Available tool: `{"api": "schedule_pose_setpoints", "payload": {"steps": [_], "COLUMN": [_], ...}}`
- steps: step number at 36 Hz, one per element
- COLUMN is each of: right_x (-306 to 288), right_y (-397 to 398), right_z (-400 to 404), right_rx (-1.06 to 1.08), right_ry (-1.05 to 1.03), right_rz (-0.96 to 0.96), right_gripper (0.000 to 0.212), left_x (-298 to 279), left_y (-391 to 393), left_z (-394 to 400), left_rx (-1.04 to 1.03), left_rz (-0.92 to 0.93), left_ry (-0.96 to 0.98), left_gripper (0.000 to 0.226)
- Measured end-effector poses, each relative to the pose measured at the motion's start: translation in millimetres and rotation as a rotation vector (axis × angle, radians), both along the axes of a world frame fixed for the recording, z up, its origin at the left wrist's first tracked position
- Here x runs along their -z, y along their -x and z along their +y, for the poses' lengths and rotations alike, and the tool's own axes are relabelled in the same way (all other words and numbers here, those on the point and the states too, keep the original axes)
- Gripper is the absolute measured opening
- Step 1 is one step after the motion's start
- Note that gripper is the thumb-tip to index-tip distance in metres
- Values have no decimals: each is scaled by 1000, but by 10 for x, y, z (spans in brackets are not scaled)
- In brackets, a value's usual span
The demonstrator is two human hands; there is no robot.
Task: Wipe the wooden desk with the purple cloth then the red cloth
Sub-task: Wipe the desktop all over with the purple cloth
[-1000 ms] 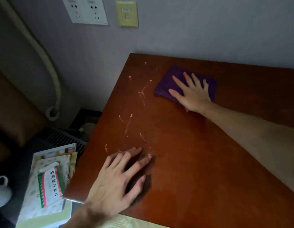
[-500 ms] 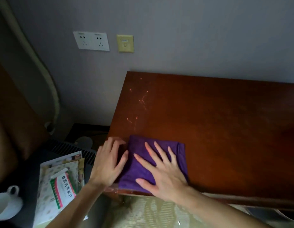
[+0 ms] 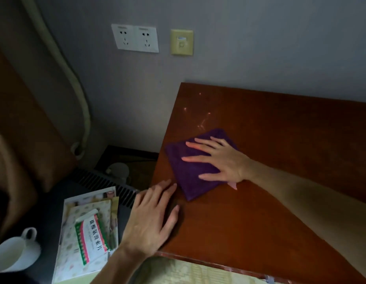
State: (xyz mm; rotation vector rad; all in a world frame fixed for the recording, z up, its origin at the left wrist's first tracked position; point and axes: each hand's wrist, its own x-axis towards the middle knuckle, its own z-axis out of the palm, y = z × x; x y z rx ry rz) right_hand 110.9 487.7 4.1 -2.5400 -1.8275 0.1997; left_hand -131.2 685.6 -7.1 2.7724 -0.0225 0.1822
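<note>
Risk: right hand, fingers spread flat on purple cloth near the worktop left edge, may push it off; left hand splayed, empty.

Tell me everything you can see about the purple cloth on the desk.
The purple cloth is a dark, fuzzy-looking fabric folded into a rough square, lying flat and turned cornerwise near the wooden desk's left edge. The right hand presses on it, palm down, fingers spread. The left hand rests flat on the desk beside its near corner, seemingly not touching it.
</note>
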Motion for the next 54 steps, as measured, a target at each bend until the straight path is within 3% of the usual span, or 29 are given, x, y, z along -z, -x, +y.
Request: {"api": "schedule_pose_setpoints", "payload": {"steps": [13, 20, 24, 34, 42, 47, 49, 54], "right_x": [19, 71, 74, 103, 69, 34, -18, -166], "right_y": [-1725, -2115, -2042, -1255, 284, 1572, 1940, 2054], "right_z": [592, 887, 947, 901, 672, 516, 415, 287], "right_rx": [110, 565, 649, 736, 721, 657, 612, 619], "right_ry": [-32, -152, -140, -92, -103, -128, -133, -115], "right_rz": [-36, 12, 21, 11, 31, 70, 111, 213], "right_gripper": [64, 66, 68, 69, 73, 72, 75, 52], "left_x": [74, 181, 136, 84, 47, -107, -213, -291], "left_y": [-37, -93, -63, -46, -19, 92, 79, -106], "left_z": [28, 28, 41, 40, 28, 67, 138, 381], "left_rx": [-1, -27, -2, 18, -21, -330, -444, -255], "left_rz": [80, 66, 32, 32, -68, -201, -161, 10], "left_ry": [10, 8, 1, 51, 137, 414, 512, 241], "left_gripper": [60, 61, 59, 54, 46, 36, 37, 51]}}
